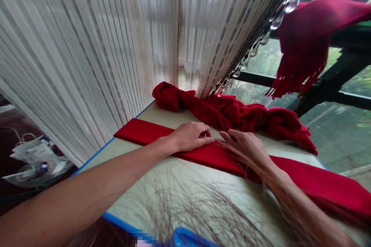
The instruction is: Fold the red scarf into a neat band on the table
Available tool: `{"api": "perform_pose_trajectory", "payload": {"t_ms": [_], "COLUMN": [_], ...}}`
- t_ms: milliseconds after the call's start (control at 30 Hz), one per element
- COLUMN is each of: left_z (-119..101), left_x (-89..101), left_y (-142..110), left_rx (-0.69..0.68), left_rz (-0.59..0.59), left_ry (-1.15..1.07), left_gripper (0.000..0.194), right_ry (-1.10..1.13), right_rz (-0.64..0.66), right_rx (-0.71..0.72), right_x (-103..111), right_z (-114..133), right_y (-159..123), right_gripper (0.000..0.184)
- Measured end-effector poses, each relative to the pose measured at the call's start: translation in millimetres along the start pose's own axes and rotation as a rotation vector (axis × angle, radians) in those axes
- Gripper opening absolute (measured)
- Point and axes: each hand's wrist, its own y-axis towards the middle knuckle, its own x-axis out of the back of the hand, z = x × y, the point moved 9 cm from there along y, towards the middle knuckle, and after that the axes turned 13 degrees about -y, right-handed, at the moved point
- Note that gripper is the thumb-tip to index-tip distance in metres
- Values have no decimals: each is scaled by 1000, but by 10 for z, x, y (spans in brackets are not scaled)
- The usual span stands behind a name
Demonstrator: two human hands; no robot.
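We had the folded red cloth (214, 158) laid flat in a long band across the middle of the surface (130, 185), from its left edge toward the right, where the band ran out of view. Our left hand (193, 137) rested on that band near the middle of the surface, its fingers curled and its thumb stretched along the cloth. Our right hand (246, 144) was just beside it, fingers bent near the band's far edge. We could not tell whether either hand was pinching the fabric or merely touching it. A crumpled red heap (232, 110) lay along the far side of the surface. Beyond the surface, to the left and behind, hung a pale striped curtain (116, 46) trimmed with clear beads (278, 21). Above and beyond its right side, a fringed red scarf (307, 38) hung before the window (342, 139). Left of the surface and lower down, we saw a plastic bag (37, 162).
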Motion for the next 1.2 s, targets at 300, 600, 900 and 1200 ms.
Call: {"api": "perform_pose_trajectory", "payload": {"t_ms": [300,600,900,1200], "left_z": [-15,-39,-35,-37], "left_x": [-9,-1,-10,-13], "left_y": [0,-4,1,0], "left_rx": [-12,-7,-8,-36], "left_rz": [3,16,18,15], "left_ry": [45,39,51,56], "left_gripper": [26,22,23,20], "right_ry": [6,-7,16,59], "right_rz": [-86,11,-9,-73], "right_rx": [67,67,73,35], "right_x": [104,-5,-8,35], "right_z": [113,113,102,64], "right_y": [-42,-17,-19,-34], "right_gripper": [46,46,46,29]}}
